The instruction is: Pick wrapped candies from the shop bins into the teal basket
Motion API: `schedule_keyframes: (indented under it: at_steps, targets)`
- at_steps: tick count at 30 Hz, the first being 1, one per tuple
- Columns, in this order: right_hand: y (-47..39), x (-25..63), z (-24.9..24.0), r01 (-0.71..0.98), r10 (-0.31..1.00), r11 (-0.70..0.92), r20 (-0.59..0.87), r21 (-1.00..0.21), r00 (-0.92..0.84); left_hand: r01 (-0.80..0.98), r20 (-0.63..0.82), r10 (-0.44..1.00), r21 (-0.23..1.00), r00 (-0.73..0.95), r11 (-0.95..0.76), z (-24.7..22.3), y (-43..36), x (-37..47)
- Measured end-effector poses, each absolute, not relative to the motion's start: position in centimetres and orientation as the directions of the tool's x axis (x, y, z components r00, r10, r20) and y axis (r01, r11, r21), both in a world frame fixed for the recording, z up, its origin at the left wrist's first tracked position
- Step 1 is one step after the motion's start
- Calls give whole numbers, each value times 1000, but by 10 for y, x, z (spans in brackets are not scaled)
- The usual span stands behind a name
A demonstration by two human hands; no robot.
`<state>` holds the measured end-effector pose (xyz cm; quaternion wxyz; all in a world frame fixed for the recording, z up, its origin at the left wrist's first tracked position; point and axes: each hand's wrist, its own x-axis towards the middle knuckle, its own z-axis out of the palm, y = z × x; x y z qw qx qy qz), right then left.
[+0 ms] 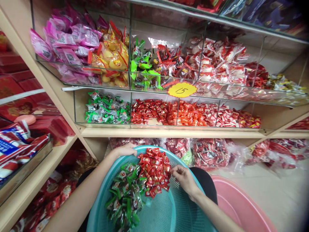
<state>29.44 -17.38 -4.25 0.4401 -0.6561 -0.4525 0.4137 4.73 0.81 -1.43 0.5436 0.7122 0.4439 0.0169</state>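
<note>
Brace the lower-centre basket [156,216] with left fingers [130,150] gripping its rim [145,147], easing red sweets [154,170] with narrowed right fingers [176,171] of unclear hold.

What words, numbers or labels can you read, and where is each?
"15": handwritten on the yellow tag.
Too small or blurred to read: print on the red candies and green candies in the basket, and the striped packets.
</note>
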Motion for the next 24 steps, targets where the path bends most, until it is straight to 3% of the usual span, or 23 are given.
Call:
schedule_keyframes:
  at_steps: [7, 15, 24]
  targets:
    - [-177, 287, -41, 281, 928, -306, -218, -910, 303, 612, -474, 642, 791, 603, 9, -15, 9, 48]
    - [-177, 282, -47, 283, 928, -309, -223, -908, 298, 630, -441, 662, 774, 605, -60, -15, 9, 47]
    - [-183, 285, -37, 338, 932, -296, -193, -893, 307, 626, -476, 650, 780, 593, 0, -9, 6, 48]
